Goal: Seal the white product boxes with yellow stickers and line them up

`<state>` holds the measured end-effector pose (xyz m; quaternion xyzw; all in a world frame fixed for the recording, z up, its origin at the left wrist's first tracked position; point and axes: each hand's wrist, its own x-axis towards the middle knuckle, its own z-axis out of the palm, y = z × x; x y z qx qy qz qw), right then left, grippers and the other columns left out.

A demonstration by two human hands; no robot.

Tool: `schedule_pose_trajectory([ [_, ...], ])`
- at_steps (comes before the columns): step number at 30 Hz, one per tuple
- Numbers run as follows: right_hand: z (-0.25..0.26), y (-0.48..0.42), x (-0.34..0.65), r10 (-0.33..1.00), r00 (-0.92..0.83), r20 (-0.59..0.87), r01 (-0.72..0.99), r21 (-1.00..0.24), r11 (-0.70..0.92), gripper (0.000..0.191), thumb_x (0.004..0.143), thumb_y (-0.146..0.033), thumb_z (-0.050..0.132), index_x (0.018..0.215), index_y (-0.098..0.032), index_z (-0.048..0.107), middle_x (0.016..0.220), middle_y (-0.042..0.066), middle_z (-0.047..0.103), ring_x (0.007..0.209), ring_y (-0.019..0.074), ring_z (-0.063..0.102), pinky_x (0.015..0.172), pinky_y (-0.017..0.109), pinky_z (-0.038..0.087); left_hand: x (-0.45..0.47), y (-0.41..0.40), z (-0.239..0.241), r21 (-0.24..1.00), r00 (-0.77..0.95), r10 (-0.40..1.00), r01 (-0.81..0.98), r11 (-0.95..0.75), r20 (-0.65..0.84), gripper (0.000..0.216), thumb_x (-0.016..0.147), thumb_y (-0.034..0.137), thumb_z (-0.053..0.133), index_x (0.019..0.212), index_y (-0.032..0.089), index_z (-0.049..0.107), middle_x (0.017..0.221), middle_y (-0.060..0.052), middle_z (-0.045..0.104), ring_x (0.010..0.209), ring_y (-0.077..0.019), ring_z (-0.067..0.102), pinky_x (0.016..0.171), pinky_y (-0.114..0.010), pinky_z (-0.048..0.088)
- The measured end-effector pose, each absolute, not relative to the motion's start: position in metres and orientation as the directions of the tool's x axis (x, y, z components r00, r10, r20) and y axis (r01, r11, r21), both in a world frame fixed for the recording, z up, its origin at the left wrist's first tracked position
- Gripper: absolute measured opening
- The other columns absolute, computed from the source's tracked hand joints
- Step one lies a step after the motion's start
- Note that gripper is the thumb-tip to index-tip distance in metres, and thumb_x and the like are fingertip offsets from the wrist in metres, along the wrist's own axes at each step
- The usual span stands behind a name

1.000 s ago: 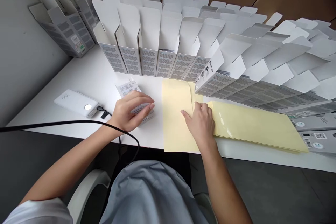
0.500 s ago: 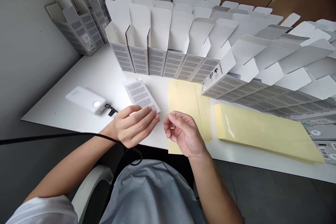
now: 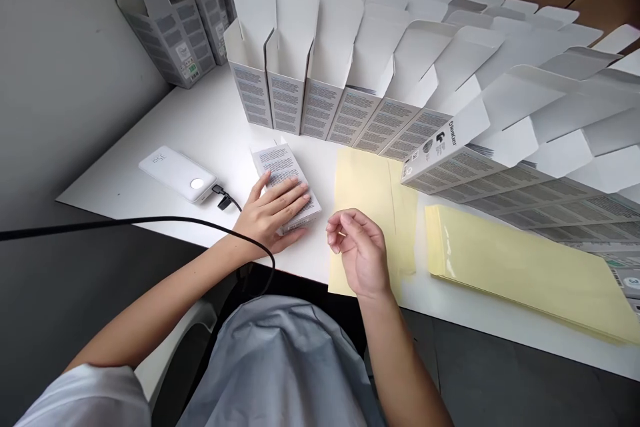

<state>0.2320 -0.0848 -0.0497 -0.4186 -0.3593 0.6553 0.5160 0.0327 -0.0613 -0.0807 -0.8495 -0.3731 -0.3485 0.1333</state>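
My left hand [image 3: 273,210] lies spread across a flat white carton [image 3: 285,170] printed with grey text, its fingers reaching over the carton's lower part. My right hand [image 3: 357,253] hangs loosely curled and holds nothing, just over a pale yellow sheet [image 3: 365,180] lying on the table. To the right lies a stack of pale yellow sheets [image 3: 520,267] with a glossy surface, out of reach of either hand's fingers.
Open white cartons [image 3: 320,73] stand in tight rows along the back of the white table [image 3: 120,190], with more at the back left [image 3: 167,33]. A white power bank [image 3: 177,173] trails a black cable [image 3: 150,220] over the table's front edge. Cardboard sheets stand behind.
My left hand has moved up from the carton's lower edge to lie across it. My right hand stays about where it was. The whole view has shifted slightly with my head.
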Motion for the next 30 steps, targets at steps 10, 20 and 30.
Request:
schedule_pose_trajectory([
  [10,-0.07,-0.091,0.205,0.971,-0.111,-0.214,-0.371,-0.897,-0.24,0.026,0.078,-0.041,0.074,0.073,-0.017,0.066,0.068,0.001,0.059,0.057,0.0089,0.049,0.051,0.022,0.036,0.027,-0.056,-0.086,0.052,0.495,0.548,0.709,-0.703,0.675,0.044,0.086,0.039,0.064,0.126,0.019,0.061,0.129,-0.004,0.06,0.131,-0.0109,0.054,0.12,-0.029,0.035],
  [20,-0.081,-0.092,0.195,0.975,-0.093,-0.199,-0.341,-0.914,-0.22,0.025,0.078,-0.04,0.076,0.073,-0.017,0.068,0.062,-0.001,0.054,0.055,0.008,0.043,0.052,0.023,0.033,0.029,-0.055,-0.088,0.126,0.445,0.563,0.697,-0.706,0.696,0.041,0.085,0.038,0.065,0.121,0.018,0.062,0.128,-0.002,0.06,0.125,-0.0099,0.058,0.115,-0.027,0.038],
  [30,-0.08,-0.091,0.194,0.971,-0.079,-0.227,-0.301,-0.923,-0.24,0.027,0.077,-0.041,0.076,0.071,-0.016,0.068,0.061,-0.001,0.054,0.055,0.0085,0.042,0.052,0.024,0.033,0.03,-0.054,-0.088,0.117,0.427,0.559,0.711,-0.693,0.711,0.039,0.086,0.04,0.063,0.118,0.019,0.065,0.126,-0.002,0.062,0.122,-0.0089,0.06,0.113,-0.027,0.039],
])
